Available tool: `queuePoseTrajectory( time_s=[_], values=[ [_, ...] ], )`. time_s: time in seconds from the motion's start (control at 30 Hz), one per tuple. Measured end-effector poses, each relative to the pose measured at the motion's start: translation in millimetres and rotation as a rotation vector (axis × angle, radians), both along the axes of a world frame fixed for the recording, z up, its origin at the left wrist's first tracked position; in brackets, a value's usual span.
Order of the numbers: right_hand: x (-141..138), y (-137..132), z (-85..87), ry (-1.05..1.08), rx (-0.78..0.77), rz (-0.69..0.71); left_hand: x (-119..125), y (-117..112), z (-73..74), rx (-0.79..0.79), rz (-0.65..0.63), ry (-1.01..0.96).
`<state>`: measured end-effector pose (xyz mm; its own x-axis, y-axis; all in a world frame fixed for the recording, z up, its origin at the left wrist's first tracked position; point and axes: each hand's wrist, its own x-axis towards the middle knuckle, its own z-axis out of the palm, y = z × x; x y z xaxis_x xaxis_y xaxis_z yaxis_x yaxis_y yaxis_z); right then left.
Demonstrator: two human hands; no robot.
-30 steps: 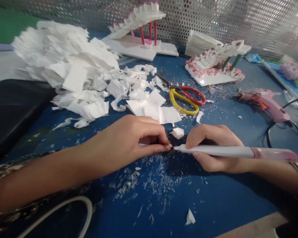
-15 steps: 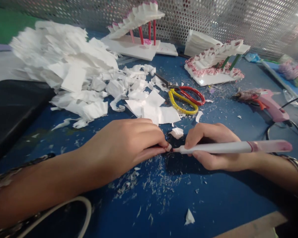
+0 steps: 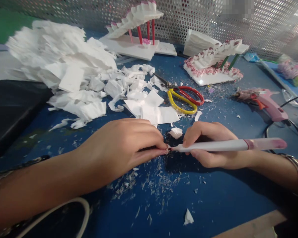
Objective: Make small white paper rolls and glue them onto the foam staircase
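Note:
My left hand (image 3: pixel 129 142) pinches a tiny pale piece (image 3: pixel 167 149), perhaps paper, between thumb and fingers; most of it is hidden. In my right hand (image 3: pixel 213 130) is a white felt-tip marker (image 3: pixel 223 145) with a pinkish cap on its back end. The marker lies nearly level, its dark red tip at the pinched piece and seemingly touching it. Just beyond the fingertips rests a small crumpled bit of white paper (image 3: pixel 175 133). Scissors (image 3: pixel 182 105) with one yellow and one red handle lie farther back.
A heap of white paper (image 3: pixel 72 62) fills the back left, beside a black object (image 3: pixel 15 112). Two small staircase models (image 3: pixel 136 19) (image 3: pixel 216 56) stand behind. At right is a pink glue gun (image 3: pixel 270 102) with its cord. Paper scraps litter the blue table (image 3: pixel 213 205).
The marker and my right hand have moved slightly left, bringing the tip up to the piece in my left fingers. The whole view has shifted a little.

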<state>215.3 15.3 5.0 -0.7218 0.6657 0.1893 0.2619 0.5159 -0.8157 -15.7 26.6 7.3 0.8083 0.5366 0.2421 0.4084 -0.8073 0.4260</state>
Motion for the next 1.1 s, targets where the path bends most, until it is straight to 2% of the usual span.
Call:
queuePoseTrajectory(
  time_s=[0.4, 1.1],
  values=[
    [0.6, -0.2, 0.9, -0.006, -0.008, 0.024, 1.3, -3.0, 1.1, -0.073, 0.05, -0.008],
    [0.2, -0.6, 0.9, -0.011, -0.042, 0.016, 1.8, -2.0, -1.0, -0.093, 0.032, -0.025]
  ],
)
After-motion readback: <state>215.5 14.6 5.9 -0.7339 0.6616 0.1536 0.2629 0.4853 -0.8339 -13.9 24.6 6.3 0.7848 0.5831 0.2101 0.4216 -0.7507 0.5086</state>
